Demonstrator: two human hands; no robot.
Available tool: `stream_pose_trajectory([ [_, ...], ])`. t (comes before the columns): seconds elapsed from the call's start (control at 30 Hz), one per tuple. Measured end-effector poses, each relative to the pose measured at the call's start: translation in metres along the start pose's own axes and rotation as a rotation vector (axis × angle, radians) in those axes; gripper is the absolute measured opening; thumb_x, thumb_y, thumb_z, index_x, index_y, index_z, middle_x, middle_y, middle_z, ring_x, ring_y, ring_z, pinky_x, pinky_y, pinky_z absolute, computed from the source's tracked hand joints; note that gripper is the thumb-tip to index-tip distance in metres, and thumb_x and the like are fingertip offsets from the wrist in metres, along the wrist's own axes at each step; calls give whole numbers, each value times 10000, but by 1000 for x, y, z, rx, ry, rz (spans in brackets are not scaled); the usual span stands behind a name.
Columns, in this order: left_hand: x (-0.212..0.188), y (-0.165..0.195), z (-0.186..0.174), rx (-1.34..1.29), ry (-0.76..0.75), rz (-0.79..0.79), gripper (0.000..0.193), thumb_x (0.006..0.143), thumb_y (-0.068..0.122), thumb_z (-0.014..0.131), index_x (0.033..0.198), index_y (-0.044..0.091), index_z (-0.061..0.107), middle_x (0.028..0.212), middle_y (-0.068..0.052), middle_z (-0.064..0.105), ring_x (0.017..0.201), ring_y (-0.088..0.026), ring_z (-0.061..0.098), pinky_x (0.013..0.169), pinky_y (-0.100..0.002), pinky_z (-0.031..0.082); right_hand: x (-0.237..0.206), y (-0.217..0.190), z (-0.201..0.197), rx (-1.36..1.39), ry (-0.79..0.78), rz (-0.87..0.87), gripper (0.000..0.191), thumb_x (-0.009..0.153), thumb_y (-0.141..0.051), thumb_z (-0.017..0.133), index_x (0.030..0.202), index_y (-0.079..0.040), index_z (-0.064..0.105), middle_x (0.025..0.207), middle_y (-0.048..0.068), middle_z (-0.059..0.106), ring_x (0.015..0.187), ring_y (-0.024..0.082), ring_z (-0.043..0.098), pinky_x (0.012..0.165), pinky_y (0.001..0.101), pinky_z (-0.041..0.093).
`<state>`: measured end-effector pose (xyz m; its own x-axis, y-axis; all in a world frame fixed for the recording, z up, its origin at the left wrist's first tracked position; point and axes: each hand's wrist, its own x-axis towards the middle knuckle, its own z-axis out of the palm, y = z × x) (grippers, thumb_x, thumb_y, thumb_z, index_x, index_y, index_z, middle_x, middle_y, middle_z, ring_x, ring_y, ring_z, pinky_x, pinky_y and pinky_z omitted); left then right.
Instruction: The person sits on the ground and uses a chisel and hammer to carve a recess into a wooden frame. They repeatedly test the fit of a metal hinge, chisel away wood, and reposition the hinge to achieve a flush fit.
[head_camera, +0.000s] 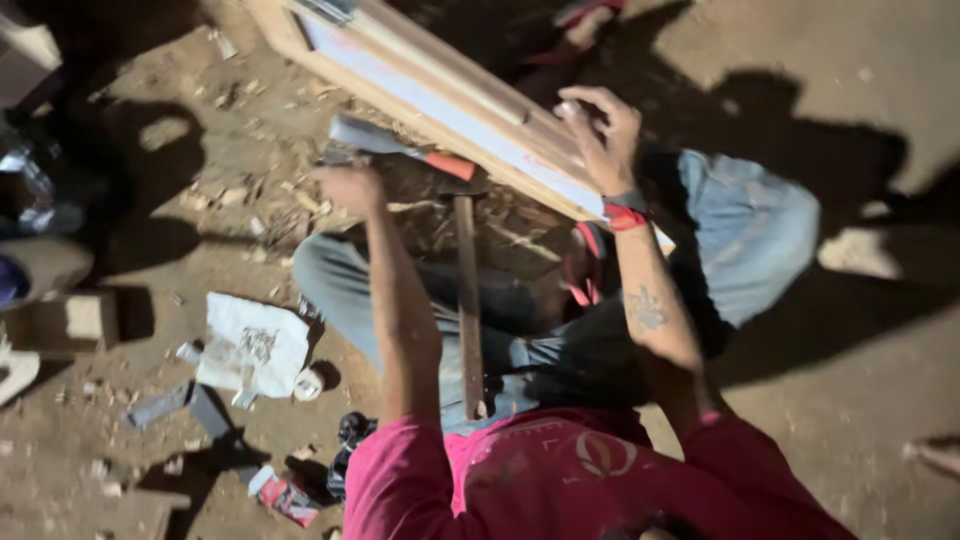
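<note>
Gripping pale wooden frame (450, 110) edge, right hand (600, 125) curled, left hand (350, 187) fisted on orange-handled chisel (400, 145)

At about seven o'clock from the middle of your view, a small red packet (290, 497) lies on the dirt floor (850, 400), flat and crumpled, red with a pale end toward ten o'clock. It sits just beside a dark object at its three o'clock. At about nine o'clock from the middle lies a white paper sheet (252, 347), roughly square and creased, with a faint grey print in its middle; whether it is a label or a wrapper you cannot tell. A small white round cap touches its four o'clock corner.
</note>
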<state>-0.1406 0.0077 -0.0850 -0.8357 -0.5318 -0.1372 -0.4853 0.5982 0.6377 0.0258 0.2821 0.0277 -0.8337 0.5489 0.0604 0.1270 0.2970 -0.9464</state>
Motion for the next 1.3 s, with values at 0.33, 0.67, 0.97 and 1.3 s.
stream_pose_trajectory([
  [0.33, -72, 18, -26, -730, -424, 130, 260, 920, 300, 726, 904, 54, 808, 781, -129, 790, 594, -175, 671, 548, -378, 506, -10, -2, -32, -187, -153, -107, 182, 992, -121, 736, 1135, -8, 746, 1045, 92, 768, 956, 152, 711, 841, 297, 542],
  [0.67, -167, 65, -31, -699, -964, 261, 258, 950, 262, 770, 786, 86, 676, 671, 7, 628, 560, -68, 499, 520, -254, 366, -4, -1, -37, 210, -69, 143, 232, 1052, -172, 641, 1143, 32, 705, 1000, 84, 734, 929, 136, 724, 828, 285, 600],
  [0.97, -165, 87, -32, -597, -1032, 98, 272, 855, 283, 815, 747, 56, 712, 591, 5, 624, 464, -94, 483, 432, -292, 342, -2, -5, -39, -15, -348, 325, 259, 956, -293, 769, 1048, -51, 769, 910, 53, 721, 827, 100, 635, 728, 267, 516],
  [1.3, -156, 85, -22, -481, -1006, 146, 413, 882, 342, 833, 850, -12, 622, 651, -18, 612, 511, -114, 510, 468, -316, 444, 11, 2, -30, -262, -319, 84, 298, 905, -342, 819, 904, -56, 733, 975, 162, 681, 1008, 314, 624, 891, 429, 489],
])
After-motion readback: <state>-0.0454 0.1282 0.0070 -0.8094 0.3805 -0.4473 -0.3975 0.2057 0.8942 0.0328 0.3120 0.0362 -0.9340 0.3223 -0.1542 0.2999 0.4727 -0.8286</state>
